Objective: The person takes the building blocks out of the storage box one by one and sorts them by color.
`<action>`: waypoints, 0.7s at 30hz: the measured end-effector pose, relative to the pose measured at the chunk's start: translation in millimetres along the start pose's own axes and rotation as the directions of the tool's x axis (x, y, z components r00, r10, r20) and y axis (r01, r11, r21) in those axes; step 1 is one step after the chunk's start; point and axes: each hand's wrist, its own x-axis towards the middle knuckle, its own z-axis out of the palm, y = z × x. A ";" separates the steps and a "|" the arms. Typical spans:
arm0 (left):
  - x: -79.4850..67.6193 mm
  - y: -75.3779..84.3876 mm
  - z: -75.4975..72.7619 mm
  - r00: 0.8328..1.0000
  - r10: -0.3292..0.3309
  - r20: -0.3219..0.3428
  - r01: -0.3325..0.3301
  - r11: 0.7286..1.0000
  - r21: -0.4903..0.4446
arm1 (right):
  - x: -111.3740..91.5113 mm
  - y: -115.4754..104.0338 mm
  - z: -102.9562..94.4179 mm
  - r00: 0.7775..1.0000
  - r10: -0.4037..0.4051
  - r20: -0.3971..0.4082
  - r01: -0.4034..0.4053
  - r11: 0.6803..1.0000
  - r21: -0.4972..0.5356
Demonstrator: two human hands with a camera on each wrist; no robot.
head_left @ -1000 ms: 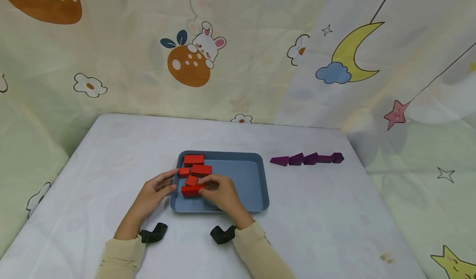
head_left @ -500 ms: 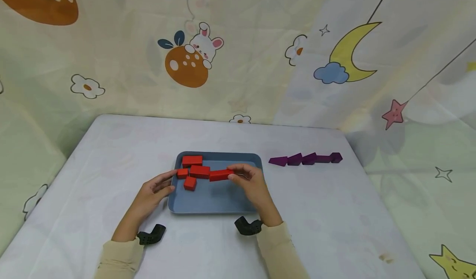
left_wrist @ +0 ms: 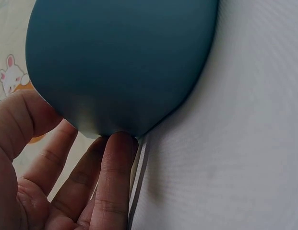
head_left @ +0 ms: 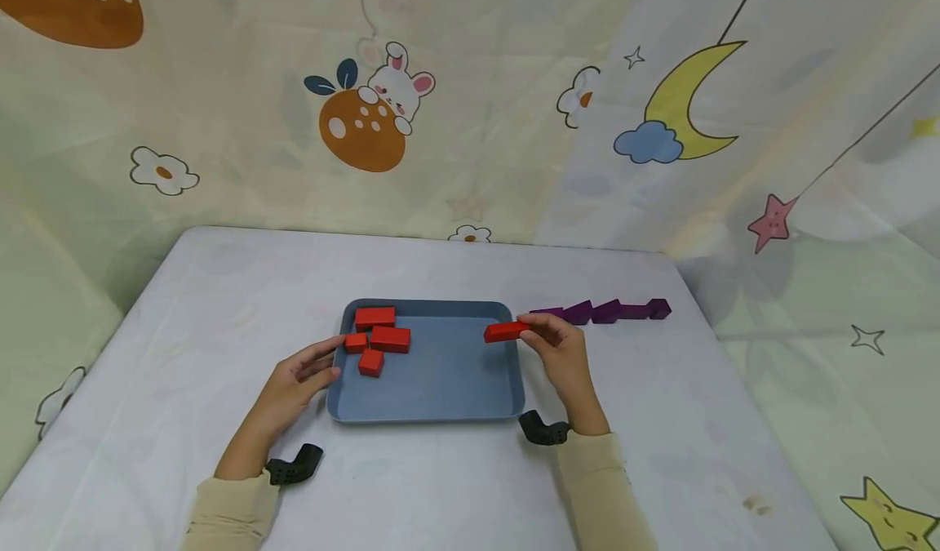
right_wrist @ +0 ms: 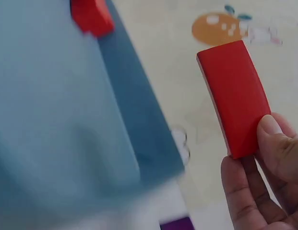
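A red rectangular block (head_left: 503, 332) is pinched between the thumb and fingers of my right hand (head_left: 564, 363), above the right rim of the blue-grey tray (head_left: 441, 388). In the right wrist view the block (right_wrist: 235, 98) shows as a flat slab with one slightly curved long side. My left hand (head_left: 294, 388) rests its fingertips and thumb against the tray's left side, seen close in the left wrist view as the tray's dark blue wall (left_wrist: 120, 57). Several other red blocks (head_left: 390, 339) lie grouped at the tray's left end.
Right of the tray, a row of several purple blocks (head_left: 605, 313) lies on the white-covered table (head_left: 411, 494); my right hand partly hides its left end. A printed curtain (head_left: 485, 126) hangs behind the table.
My right hand has lifted the red block from the tray's left part and carried it right, to the right rim. The left hand stays at the tray's left side.
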 end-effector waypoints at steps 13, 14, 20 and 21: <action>0.1 -0.7 -0.1 1.000 -0.009 -0.006 0.009 1.000 0.000 | 12.3 18.9 -53.1 0.996 0.084 -0.024 -0.087 0.937 -0.339; 0.2 -0.9 -0.1 1.000 -0.008 -0.006 0.008 1.000 0.001 | 12.9 20.3 -55.0 0.996 0.090 -0.019 -0.091 0.932 -0.351; 0.1 -0.4 0.2 1.000 0.002 -0.001 -0.002 1.000 0.006 | 14.4 29.0 -60.1 0.989 0.146 -0.022 -0.142 0.900 -0.412; 0.3 -0.2 0.2 1.000 0.002 0.000 -0.002 1.000 0.004 | 14.3 30.6 -60.6 0.988 0.155 -0.025 -0.151 0.895 -0.419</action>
